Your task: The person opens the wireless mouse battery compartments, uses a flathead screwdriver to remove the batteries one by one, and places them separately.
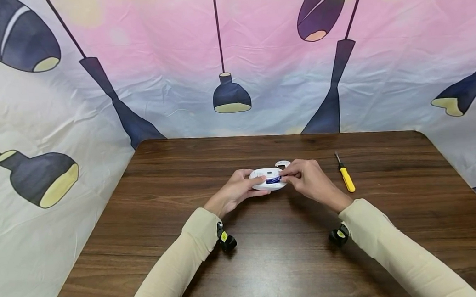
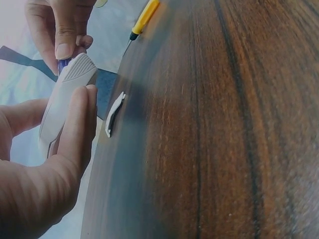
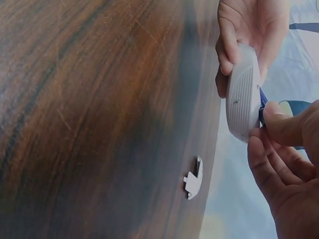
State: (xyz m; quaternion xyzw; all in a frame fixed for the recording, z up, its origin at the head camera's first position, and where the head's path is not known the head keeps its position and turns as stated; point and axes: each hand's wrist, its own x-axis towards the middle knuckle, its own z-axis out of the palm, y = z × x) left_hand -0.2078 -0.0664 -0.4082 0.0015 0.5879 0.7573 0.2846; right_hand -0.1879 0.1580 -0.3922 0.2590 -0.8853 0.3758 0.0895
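A white computer mouse (image 1: 261, 172) with ribbed sides is held above the table, its underside turned up. My left hand (image 1: 233, 190) grips its left end, thumb on the upper face and fingers beneath. In an opening on that underside sits a blue battery (image 1: 272, 180), tilted partly out in the right wrist view. The thumb and fingers of my right hand (image 1: 312, 180) pinch the battery's right end, close against the mouse's edge. Just beyond the hands, a white battery cover (image 1: 282, 163) lies on the table.
A screwdriver (image 1: 348, 180) with a yellow handle lies right of my right hand, its tip toward the far edge. The brown wood-grain table (image 1: 267, 275) runs back to a printed cloth backdrop (image 1: 176, 93) with lamp drawings.
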